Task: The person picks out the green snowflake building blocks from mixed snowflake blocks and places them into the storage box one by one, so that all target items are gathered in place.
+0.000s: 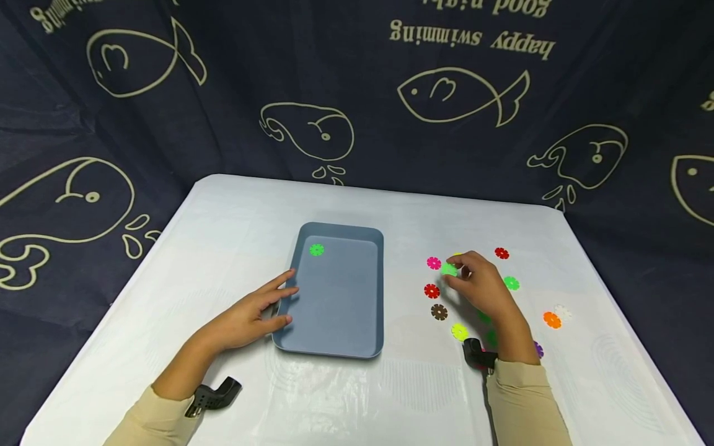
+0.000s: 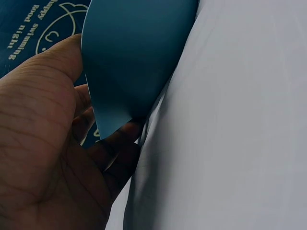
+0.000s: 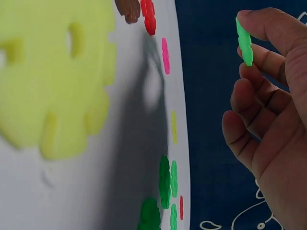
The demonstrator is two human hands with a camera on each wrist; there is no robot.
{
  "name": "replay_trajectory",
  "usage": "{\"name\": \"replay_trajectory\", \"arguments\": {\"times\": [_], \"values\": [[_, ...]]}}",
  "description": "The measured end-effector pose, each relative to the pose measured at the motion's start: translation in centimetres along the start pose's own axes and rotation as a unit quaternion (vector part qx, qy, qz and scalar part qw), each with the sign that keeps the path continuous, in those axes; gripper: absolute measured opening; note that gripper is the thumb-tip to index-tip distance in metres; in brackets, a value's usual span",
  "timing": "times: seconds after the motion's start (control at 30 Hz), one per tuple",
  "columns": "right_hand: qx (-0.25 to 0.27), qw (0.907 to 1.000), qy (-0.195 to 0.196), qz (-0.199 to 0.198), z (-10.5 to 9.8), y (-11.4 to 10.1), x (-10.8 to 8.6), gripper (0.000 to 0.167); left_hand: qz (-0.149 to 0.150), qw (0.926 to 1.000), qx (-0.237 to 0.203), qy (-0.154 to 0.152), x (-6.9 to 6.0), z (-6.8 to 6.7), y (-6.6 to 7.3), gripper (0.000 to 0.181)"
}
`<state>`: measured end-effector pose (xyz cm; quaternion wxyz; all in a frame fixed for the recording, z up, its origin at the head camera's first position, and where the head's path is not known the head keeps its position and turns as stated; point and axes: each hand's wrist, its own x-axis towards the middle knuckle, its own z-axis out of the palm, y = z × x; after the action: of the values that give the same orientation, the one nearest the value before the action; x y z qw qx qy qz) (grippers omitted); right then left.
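A blue-grey tray [image 1: 340, 310] lies on the white table with one green notched plastic disc [image 1: 317, 249] inside, near its far left corner. Along the tray's left rim rests my left hand [image 1: 245, 319], fingers spread and mostly straight, some tips over the edge. The left wrist view has other fingers [image 2: 122, 160] low against the outside of the tray wall. Between thumb and forefinger, my right hand [image 1: 482, 288] pinches a light green notched disc [image 3: 244, 40], raised above the table. Under and around this hand lie a pink disc [image 1: 434, 263], a red disc [image 1: 432, 291] and a brown disc [image 1: 439, 311].
More discs are scattered on the right: yellow [image 1: 460, 332], red [image 1: 502, 253], green [image 1: 511, 283], orange [image 1: 552, 319], white [image 1: 563, 313] and purple [image 1: 538, 349]. My right forearm partly covers others. A dark fish-printed cloth [image 1: 362, 80] hangs behind the table.
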<state>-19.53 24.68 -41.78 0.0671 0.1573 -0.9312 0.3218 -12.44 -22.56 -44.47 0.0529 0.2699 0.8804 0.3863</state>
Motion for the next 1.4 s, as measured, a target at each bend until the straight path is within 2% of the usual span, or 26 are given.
{"name": "replay_trajectory", "arguments": {"times": [0.37, 0.63, 1.13, 1.4], "values": [[0.006, 0.9997, 0.012, -0.020, 0.2, -0.8, 0.1, 0.031, 0.000, 1.0000, 0.006, -0.003, 0.1, 0.0, 0.1, 0.059], [0.008, 0.9984, 0.019, -0.052, 1.0, -1.2, 0.4, 0.030, -0.002, 1.0000, 0.004, -0.003, -0.1, 0.0, 0.1, 0.059], [0.009, 0.9984, -0.003, -0.055, 1.5, -2.4, 0.5, 0.030, 0.006, 1.0000, 0.008, 0.002, 0.0, 0.0, 0.1, 0.059], [0.011, 0.9977, -0.018, -0.065, 1.8, -3.1, 0.6, 0.031, 0.000, 1.0000, 0.007, -0.001, 0.0, 0.0, 0.0, 0.059]]}}
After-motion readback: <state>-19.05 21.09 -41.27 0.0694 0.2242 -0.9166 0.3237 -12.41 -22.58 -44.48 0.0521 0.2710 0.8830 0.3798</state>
